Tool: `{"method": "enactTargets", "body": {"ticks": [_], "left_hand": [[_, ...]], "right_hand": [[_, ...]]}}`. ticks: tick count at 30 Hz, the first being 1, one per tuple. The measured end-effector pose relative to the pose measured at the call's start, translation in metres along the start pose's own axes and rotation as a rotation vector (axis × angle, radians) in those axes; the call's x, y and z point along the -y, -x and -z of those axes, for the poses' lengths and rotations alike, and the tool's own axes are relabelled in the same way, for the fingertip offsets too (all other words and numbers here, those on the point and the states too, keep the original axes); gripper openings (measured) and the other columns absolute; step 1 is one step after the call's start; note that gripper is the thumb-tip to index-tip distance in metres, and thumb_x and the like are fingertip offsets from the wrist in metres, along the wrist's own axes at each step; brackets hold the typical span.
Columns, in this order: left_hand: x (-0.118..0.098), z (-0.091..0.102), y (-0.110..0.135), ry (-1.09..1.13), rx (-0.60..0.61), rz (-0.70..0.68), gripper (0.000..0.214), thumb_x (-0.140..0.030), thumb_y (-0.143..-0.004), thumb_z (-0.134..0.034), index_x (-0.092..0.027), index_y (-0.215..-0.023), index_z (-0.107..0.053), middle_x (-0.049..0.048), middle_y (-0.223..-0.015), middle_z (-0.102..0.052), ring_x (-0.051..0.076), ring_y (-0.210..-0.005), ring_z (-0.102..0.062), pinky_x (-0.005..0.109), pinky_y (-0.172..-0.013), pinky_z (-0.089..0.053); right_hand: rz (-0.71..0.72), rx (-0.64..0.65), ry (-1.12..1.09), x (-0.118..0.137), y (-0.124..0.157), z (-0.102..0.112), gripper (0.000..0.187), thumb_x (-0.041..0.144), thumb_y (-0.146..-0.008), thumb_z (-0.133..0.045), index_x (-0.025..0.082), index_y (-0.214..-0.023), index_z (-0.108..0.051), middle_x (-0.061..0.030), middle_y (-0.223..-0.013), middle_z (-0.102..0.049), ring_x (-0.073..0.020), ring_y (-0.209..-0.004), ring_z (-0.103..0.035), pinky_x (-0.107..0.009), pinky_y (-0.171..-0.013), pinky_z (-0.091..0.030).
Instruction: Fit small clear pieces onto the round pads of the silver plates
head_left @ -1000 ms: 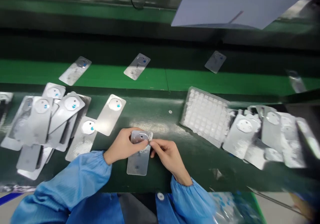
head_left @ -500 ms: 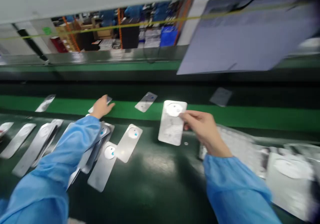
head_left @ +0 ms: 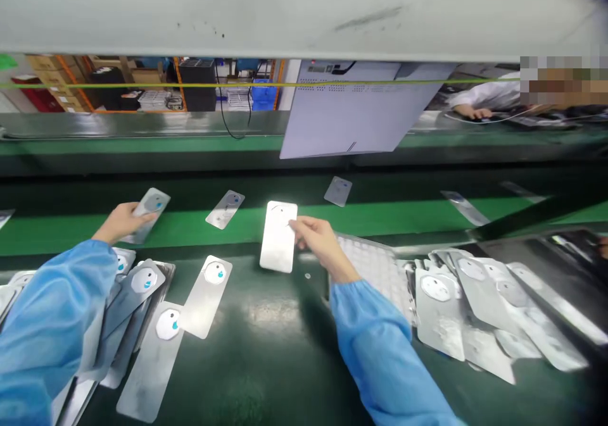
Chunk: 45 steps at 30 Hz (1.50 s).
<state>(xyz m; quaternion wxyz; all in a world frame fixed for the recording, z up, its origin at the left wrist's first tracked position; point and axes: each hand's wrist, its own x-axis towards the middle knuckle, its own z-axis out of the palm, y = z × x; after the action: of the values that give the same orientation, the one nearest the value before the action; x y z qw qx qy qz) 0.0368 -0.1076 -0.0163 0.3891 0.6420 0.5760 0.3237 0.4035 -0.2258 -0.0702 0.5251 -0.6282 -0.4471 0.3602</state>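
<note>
My right hand (head_left: 317,241) holds a silver rectangular plate (head_left: 278,236) by its right edge, upright over the near edge of the green belt (head_left: 427,214). My left hand (head_left: 120,222) reaches far left and grips another silver plate with a blue dot (head_left: 151,206) that lies on the belt. Both arms wear blue sleeves. A pile of similar plates (head_left: 137,312) with white round stickers lies under my left arm.
Two more plates (head_left: 225,209) (head_left: 338,191) lie on the belt. A clear blister tray (head_left: 375,268) and a heap of plates (head_left: 479,299) sit at the right. A tilted grey panel (head_left: 351,119) hangs behind. Another person's arm (head_left: 475,102) rests far right.
My head has lifted. My left hand moved from the plate at the table front out to the belt and gripped one there. My right hand carried its plate up toward the belt.
</note>
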Motion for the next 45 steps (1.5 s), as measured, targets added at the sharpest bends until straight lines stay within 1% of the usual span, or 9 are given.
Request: {"method": "enactTargets", "body": {"ticks": [4, 9, 13, 18, 21, 26, 32, 41, 45], "left_hand": [[-0.004, -0.032, 0.038, 0.092, 0.078, -0.017, 0.047, -0.046, -0.079, -0.083, -0.014, -0.112, -0.073, 0.0083, -0.11, -0.079, 0.031, -0.104, -0.074, 0.039, -0.088, -0.06], [0.008, -0.119, 0.134, 0.485, 0.266, 0.032, 0.048, -0.05, -0.084, -0.078, -0.014, -0.116, -0.072, 0.0147, -0.114, -0.078, 0.031, -0.104, -0.075, 0.043, -0.093, -0.06], [0.029, -0.15, 0.183, 0.812, 0.322, 0.316, 0.053, -0.044, -0.085, -0.079, -0.016, -0.128, -0.068, 0.0151, -0.12, -0.077, 0.03, -0.106, -0.075, 0.043, -0.095, -0.06], [0.046, -0.161, 0.198, 0.907, 0.409, 0.507, 0.047, -0.042, -0.08, -0.082, -0.014, -0.117, -0.073, 0.0114, -0.099, -0.08, 0.028, -0.088, -0.078, 0.04, -0.084, -0.063], [0.048, -0.164, 0.199, 0.702, 0.425, 0.376, 0.031, -0.043, -0.087, -0.076, -0.014, -0.099, -0.076, 0.0079, -0.088, -0.078, 0.027, -0.089, -0.076, 0.036, -0.083, -0.061], [0.046, -0.163, 0.205, 0.517, 0.499, 0.219, 0.028, -0.042, -0.094, -0.066, -0.016, -0.083, -0.071, 0.0035, -0.079, -0.07, 0.022, -0.088, -0.068, 0.03, -0.078, -0.055], [0.055, -0.163, 0.213, 0.625, 0.439, 0.379, 0.04, -0.054, -0.095, -0.06, -0.017, -0.084, -0.07, 0.0021, -0.078, -0.066, 0.019, -0.078, -0.062, 0.028, -0.069, -0.051], [0.05, -0.162, 0.211, 0.69, 0.525, 0.311, 0.047, -0.054, -0.101, -0.052, -0.017, -0.075, -0.063, 0.0001, -0.07, -0.06, 0.015, -0.067, -0.054, 0.027, -0.065, -0.046], [0.053, -0.163, 0.212, 0.647, 0.412, 0.396, 0.042, -0.053, -0.096, -0.06, -0.018, -0.074, -0.068, 0.0017, -0.072, -0.067, 0.019, -0.075, -0.061, 0.028, -0.07, -0.051]], "right_hand": [[0.053, 0.037, 0.013, 0.011, 0.006, -0.013, 0.041, 0.057, -0.075, -0.083, 0.018, -0.083, -0.075, -0.0099, -0.078, -0.075, -0.0225, -0.071, -0.069, -0.029, -0.059, -0.053], [0.001, 0.448, -0.056, -0.005, 0.117, -0.062, 0.041, 0.057, -0.092, -0.067, 0.02, -0.075, -0.071, -0.0004, -0.062, -0.064, -0.016, -0.053, -0.059, -0.025, -0.048, -0.046], [-0.143, 0.425, -0.015, -0.033, 0.192, -0.072, 0.046, 0.051, -0.099, -0.06, 0.02, -0.066, -0.066, 0.0028, -0.052, -0.052, -0.0122, -0.044, -0.048, -0.024, -0.044, -0.038], [0.056, 0.185, 0.22, -0.038, 0.217, -0.054, 0.021, 0.03, -0.103, -0.059, 0.023, -0.106, -0.079, -0.0075, -0.094, -0.078, -0.0218, -0.076, -0.073, -0.03, -0.066, -0.06], [0.338, 0.039, 0.335, -0.035, 0.216, -0.052, 0.031, 0.015, -0.101, -0.061, 0.027, -0.127, -0.073, -0.0091, -0.109, -0.076, -0.0237, -0.094, -0.074, -0.035, -0.082, -0.064], [0.555, 0.077, 0.453, -0.047, 0.208, -0.058, 0.053, 0.003, -0.101, -0.056, 0.03, -0.146, -0.061, -0.0092, -0.107, -0.071, -0.0201, -0.092, -0.073, -0.032, -0.078, -0.065], [0.606, 0.063, 0.526, -0.055, 0.204, -0.06, 0.05, 0.003, -0.099, -0.061, 0.027, -0.144, -0.062, -0.0077, -0.1, -0.073, -0.0182, -0.085, -0.072, -0.03, -0.074, -0.064], [0.543, 0.051, 0.538, -0.046, 0.201, -0.062, 0.02, 0.009, -0.1, -0.063, 0.021, -0.111, -0.074, -0.0059, -0.096, -0.077, -0.0167, -0.081, -0.074, -0.03, -0.076, -0.063], [0.497, 0.046, 0.428, -0.043, 0.203, -0.066, 0.017, 0.009, -0.099, -0.062, 0.022, -0.103, -0.072, -0.0053, -0.091, -0.074, -0.0165, -0.078, -0.072, -0.029, -0.068, -0.06]]}}
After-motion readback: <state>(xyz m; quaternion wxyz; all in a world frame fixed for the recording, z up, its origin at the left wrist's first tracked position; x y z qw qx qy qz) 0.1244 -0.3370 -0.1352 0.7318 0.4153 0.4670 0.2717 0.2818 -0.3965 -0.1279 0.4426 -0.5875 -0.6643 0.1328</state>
